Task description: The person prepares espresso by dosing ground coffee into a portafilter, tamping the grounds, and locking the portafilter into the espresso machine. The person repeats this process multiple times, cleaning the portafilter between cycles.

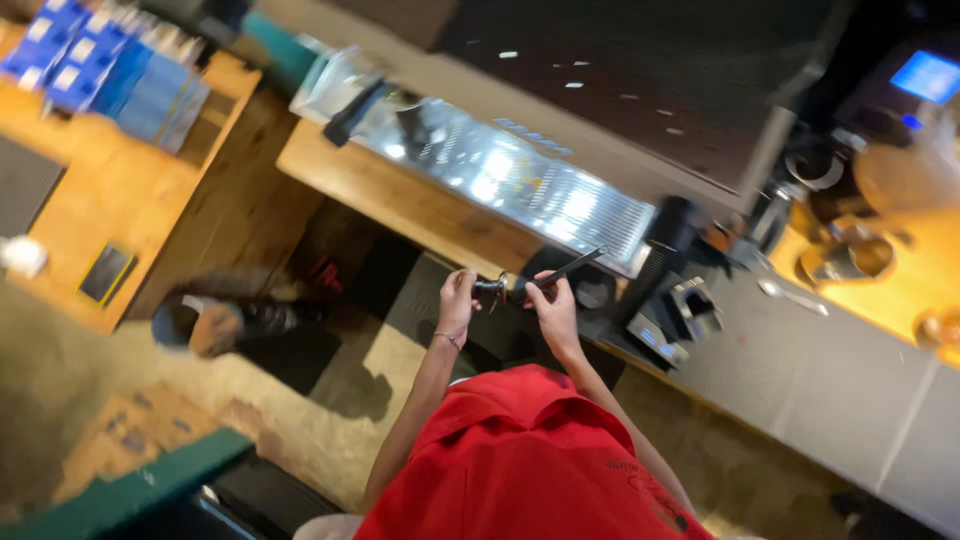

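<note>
A portafilter [530, 283] sits between the two hands, held out in front of the person's chest, just off the near edge of the wooden surface [400, 195]. Its dark round head is at the left end and its long black handle slants up and to the right. The left hand [458, 300] is curled shut around the dark round end, fingers folded in on it, a thin bracelet at the wrist. The right hand [553, 308] is closed on the middle of the same piece, just below where the handle starts (the picture is blurred, so the exact finger hold cannot be made out). The hands are near each other, not touching.

Behind the hands, a shiny metal drip tray [520, 185] with a slotted grille runs along the surface, under the dark body of an espresso machine [640, 80]. To the right stands a black grinder [670, 290], with a metal jug [850, 258] beyond it. Blue boxes [100, 60] sit on a shelf at upper left. The person wears a red top [520, 460].
</note>
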